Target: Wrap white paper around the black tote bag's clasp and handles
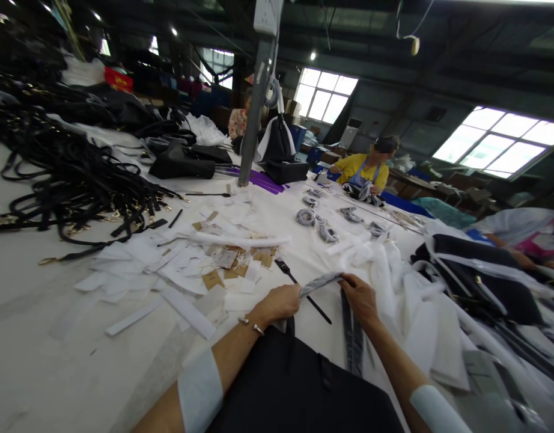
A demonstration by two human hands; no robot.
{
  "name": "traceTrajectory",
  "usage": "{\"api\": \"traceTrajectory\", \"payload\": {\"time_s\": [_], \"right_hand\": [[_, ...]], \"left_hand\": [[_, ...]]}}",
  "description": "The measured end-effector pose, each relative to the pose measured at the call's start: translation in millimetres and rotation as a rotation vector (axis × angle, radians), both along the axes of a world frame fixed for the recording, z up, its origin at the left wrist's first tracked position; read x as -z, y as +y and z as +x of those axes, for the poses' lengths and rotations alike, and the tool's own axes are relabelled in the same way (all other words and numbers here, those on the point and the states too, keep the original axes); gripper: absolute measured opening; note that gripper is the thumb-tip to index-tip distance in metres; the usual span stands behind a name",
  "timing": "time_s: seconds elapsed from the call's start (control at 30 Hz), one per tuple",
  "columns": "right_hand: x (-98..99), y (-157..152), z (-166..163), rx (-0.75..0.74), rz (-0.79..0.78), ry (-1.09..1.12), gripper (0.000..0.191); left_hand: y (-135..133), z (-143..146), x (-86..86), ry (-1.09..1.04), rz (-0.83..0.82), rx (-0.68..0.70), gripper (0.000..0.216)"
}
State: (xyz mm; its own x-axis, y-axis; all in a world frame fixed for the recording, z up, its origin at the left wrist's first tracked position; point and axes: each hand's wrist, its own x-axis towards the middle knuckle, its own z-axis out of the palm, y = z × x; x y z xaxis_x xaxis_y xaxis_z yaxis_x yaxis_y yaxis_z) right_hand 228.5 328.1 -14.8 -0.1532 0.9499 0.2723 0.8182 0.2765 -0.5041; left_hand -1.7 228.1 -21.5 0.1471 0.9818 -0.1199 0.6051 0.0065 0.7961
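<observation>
Hands at work on a grey wrapped strap (321, 281), stretched between them just above the white counter (42, 337). Left hand (279, 302) is closed, fingers pinched together on the strap's near end, a bangle (251, 325) on that wrist. Right hand (359, 297) is clamped on the other end, where the strap bends down and runs toward the black bag (299, 391) lying right in front of the person. So the strap sits dead centre, held off the surface, apparently joined to that bag, though the join itself is hidden.

How far along? Hard to call, but I'd judge it mid-job: the grey wrapping is still on the strap, and a second dark strip hangs beside the right wrist. Just beyond the hands lies a thin black tool or strip (301, 288). Scattered white paper pieces and tan tags (187, 270) cover the counter to the left, a big heap of black straps (65, 174) lies further off, and 1 worker in yellow (365, 168) sits well apart at the far end.
</observation>
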Motion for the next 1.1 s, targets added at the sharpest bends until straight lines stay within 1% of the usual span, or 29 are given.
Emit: {"api": "traceTrajectory", "payload": {"time_s": [0.03,0.07,0.13,0.2,0.27,0.3,0.37,0.43,0.47,0.53,0.63,0.77,0.87,0.97,1.1], "right_hand": [[1.5,-2,1,0.006,0.0,-0.003,0.034],[3.0,-4,1,0.015,0.0,-0.011,0.034],[6.0,-6,-2,0.039,0.003,-0.026,0.036],[9.3,-7,-9,0.054,0.01,-0.083,0.043],[13.3,-7,-16,0.033,0.042,-0.213,0.046],[15.6,-7,-19,0.015,0.067,-0.28,0.044],[20.2,-8,-22,-0.015,0.114,-0.364,0.036],[24.7,-10,-19,-0.019,0.135,-0.354,0.025],[26.7,-11,-16,-0.01,0.139,-0.345,0.022],[30.3,-12,-10,0.013,0.142,-0.313,0.021],[34.0,-13,-3,0.018,0.129,-0.227,0.023],[34.5,-11,2,-0.026,0.078,-0.063,0.032],[29.9,-6,9,-0.058,-0.006,0.084,0.038],[21.8,0,17,-0.122,-0.116,0.198,0.036],[8.5,6,24,-0.176,-0.244,0.282,0.032]], "left_hand": [[-2,-2,-3.8,0.037,0.017,0.001,0.015],[-3,-3,-7.9,0.069,0.037,-0.001,0.02],[-1,0,-16.2,0.137,0.125,-0.006,0.041],[10,7,-23.0,0.218,0.275,0.003,0.063],[28,18,-25.6,0.293,0.406,0.043,0.069],[37,23,-24.6,0.319,0.44,0.069,0.068],[55,31,-18.3,0.347,0.442,0.107,0.062],[66,34,-7.7,0.36,0.417,0.122,0.052],[69,35,-2.0,0.36,0.41,0.127,0.047],[71,34,8.3,0.347,0.41,0.144,0.044],[71,31,16.3,0.312,0.418,0.168,0.043],[80,27,15.3,0.235,0.388,0.156,0.038],[89,22,12.9,0.153,0.349,0.156,0.038],[89,18,11.9,0.106,0.333,0.146,0.035],[80,19,12.4,0.115,0.345,0.1,0.031]]}}
